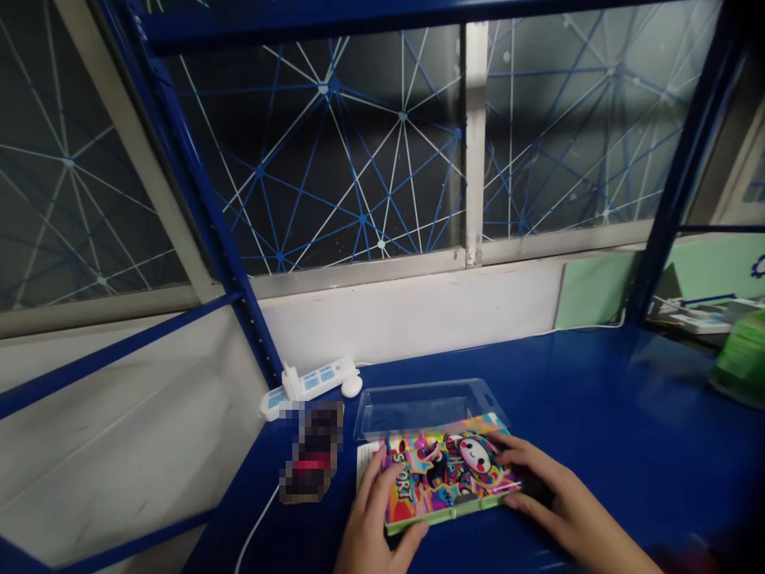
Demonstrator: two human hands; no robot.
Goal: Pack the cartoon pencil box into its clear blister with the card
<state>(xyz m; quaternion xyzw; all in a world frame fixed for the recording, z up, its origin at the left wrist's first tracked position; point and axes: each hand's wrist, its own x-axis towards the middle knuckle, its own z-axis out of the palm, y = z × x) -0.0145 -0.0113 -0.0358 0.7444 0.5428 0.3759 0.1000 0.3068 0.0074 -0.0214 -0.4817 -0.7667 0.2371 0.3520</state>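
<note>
A flat pencil case (445, 470) lies in front of me on the blue table, with a bright cartoon print, the word SPORT and a light green edge. My left hand (379, 510) grips its left end, fingers on top and thumb at the near edge. At the right end my right hand (541, 486) holds it, with fingers on the upper corner and the thumb by the lower one. Just behind the case is a clear plastic tray-like package (418, 406). Some white printed card (366, 458) shows past the case's left end.
A white power strip (316, 383) with a plug in it stands at the table's back left, beside a small white round object (352, 386). A blurred-out phone-like object (314, 454) with a white cable lies to the left. Blue frame posts (203, 191) and windows rise behind the table (598, 391).
</note>
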